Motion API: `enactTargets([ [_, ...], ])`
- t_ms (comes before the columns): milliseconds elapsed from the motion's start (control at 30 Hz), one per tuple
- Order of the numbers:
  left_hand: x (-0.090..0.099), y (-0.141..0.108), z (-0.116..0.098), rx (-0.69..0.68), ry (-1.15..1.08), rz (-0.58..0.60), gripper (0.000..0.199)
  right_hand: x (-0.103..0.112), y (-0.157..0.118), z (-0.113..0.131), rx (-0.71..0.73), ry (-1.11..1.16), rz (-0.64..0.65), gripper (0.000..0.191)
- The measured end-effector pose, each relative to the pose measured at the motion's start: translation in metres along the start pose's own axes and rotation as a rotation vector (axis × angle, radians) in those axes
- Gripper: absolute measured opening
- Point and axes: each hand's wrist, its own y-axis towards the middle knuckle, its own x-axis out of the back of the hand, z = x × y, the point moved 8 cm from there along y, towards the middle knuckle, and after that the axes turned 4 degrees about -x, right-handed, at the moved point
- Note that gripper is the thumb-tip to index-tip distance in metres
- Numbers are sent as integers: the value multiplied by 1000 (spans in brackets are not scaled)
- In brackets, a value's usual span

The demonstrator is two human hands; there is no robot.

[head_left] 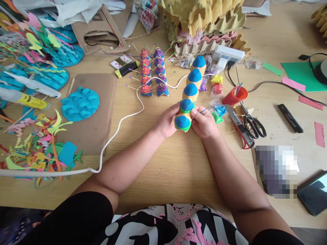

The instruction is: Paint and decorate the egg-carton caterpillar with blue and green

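A strip of egg carton cups [190,90] with blue clay-like tops is held up over the table, slanting away from me. Its two nearest cups also carry a green band below the blue. My left hand [167,119] grips the near end from the left side. On the other side my right hand [204,122] has its thumb and fingers pressed at the second cup. A thin blue stick [205,110] pokes out from the right hand; its other end is hidden. Small bags of blue clay [220,110] and green clay [216,117] lie just beyond that hand.
Finished red cup figures [146,89] and purple ones [162,88] stand ahead, stuck with pins. A white cable [122,119] crosses the left side. At right are an orange cup [235,96], a box cutter [241,127] and scissors [252,122]. Egg trays [204,20] are stacked behind.
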Motion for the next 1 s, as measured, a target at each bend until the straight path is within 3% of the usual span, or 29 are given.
enactTargets([
  [267,2,1,0,-7,-1,-21,28,-1,-1,-4,-38,-2,15,51],
  [467,2,1,-1,-34,9,-14,32,2,-2,-1,29,-26,-42,45],
  [700,-2,0,-5,-79,61,76,46,4,1,0,2,1,-83,57],
  [1000,7,3,-6,-95,87,42,38,5,0,1,0,-36,-79,57],
])
